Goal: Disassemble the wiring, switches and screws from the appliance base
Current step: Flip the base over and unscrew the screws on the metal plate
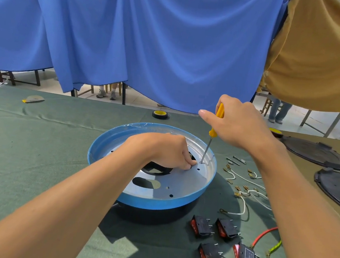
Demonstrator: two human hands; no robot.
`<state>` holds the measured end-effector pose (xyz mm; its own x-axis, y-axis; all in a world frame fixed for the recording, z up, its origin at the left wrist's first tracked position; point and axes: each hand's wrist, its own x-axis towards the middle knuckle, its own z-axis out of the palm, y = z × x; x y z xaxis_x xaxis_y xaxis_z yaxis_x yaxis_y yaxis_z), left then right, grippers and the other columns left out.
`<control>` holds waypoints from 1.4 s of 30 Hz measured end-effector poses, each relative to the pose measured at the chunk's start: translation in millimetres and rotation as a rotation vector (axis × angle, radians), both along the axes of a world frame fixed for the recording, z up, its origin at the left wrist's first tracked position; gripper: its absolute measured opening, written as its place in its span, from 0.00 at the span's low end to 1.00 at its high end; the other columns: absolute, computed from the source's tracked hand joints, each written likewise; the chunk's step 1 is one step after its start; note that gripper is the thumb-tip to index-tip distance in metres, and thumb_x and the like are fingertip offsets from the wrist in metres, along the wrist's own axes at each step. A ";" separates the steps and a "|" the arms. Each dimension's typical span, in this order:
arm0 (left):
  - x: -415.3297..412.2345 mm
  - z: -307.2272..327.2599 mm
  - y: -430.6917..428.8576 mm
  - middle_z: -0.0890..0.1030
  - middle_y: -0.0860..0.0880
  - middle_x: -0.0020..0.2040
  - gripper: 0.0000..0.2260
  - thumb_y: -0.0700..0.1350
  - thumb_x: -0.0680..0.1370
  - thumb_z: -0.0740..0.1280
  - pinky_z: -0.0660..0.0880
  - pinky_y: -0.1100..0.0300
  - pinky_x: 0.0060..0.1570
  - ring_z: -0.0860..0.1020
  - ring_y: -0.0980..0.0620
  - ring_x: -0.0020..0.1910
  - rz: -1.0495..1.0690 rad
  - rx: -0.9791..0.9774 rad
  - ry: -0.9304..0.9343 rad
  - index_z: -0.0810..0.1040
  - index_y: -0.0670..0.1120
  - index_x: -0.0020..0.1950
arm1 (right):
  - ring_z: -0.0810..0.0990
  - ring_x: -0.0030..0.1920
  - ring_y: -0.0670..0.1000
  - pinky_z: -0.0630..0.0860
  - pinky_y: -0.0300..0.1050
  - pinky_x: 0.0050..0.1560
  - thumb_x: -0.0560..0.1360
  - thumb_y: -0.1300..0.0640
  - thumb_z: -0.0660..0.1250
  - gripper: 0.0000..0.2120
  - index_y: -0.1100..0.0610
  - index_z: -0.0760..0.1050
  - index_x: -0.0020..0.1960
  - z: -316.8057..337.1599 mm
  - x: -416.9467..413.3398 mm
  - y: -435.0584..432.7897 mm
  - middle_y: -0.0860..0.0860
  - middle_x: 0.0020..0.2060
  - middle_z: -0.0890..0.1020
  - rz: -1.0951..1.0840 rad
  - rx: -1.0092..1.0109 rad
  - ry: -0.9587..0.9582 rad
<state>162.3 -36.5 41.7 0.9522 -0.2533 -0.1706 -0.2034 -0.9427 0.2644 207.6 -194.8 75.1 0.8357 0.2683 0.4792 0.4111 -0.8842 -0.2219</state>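
The round appliance base (109, 143), blue-rimmed with a silver inner plate, sits upside down in the middle of the green cloth. My right hand (238, 125) grips a yellow-handled screwdriver (217, 121), its tip standing on a screw near the plate's right edge. My left hand (169, 151) reaches into the base with curled fingertips pinching something small beside the tip; what it holds is hidden. To the right lie several black rocker switches (211, 255), white wires with brass terminals (244, 190), a red wire (262, 235) and a yellow-green wire (275, 248).
Small metal screws or pins (235, 160) lie right of the base. Two black plastic covers (316, 152) rest at the far right. A roll of tape (159, 114) stands behind the base, a flat scrap (33, 99) at the far left. Blue and tan cloths hang behind.
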 end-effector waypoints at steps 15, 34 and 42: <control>1.1 -1.9 0.4 0.77 0.57 0.46 0.14 0.54 0.81 0.60 0.64 0.65 0.37 0.71 0.53 0.38 -0.020 -0.009 -0.026 0.79 0.56 0.65 | 0.74 0.44 0.58 0.63 0.46 0.33 0.75 0.50 0.63 0.08 0.54 0.68 0.45 0.1 1.4 1.1 0.53 0.38 0.76 0.062 0.093 0.038; 0.5 -3.9 1.9 0.79 0.57 0.46 0.14 0.54 0.81 0.60 0.65 0.65 0.38 0.72 0.54 0.39 -0.018 -0.008 -0.037 0.80 0.57 0.64 | 0.73 0.44 0.60 0.66 0.49 0.39 0.76 0.44 0.60 0.14 0.55 0.65 0.49 -1.0 0.4 -0.8 0.53 0.38 0.73 -0.015 0.008 0.012; -0.4 -3.6 1.6 0.76 0.58 0.44 0.14 0.53 0.82 0.60 0.64 0.66 0.37 0.71 0.54 0.38 -0.024 -0.008 -0.048 0.79 0.57 0.64 | 0.74 0.42 0.56 0.65 0.47 0.35 0.72 0.50 0.63 0.08 0.52 0.67 0.46 0.8 3.6 -2.8 0.52 0.39 0.75 0.043 0.069 0.089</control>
<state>161.9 -34.9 38.1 0.9529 -0.2774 -0.1229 -0.2386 -0.9353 0.2613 211.2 -197.6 75.9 0.8638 0.2741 0.4227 0.4249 -0.8473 -0.3187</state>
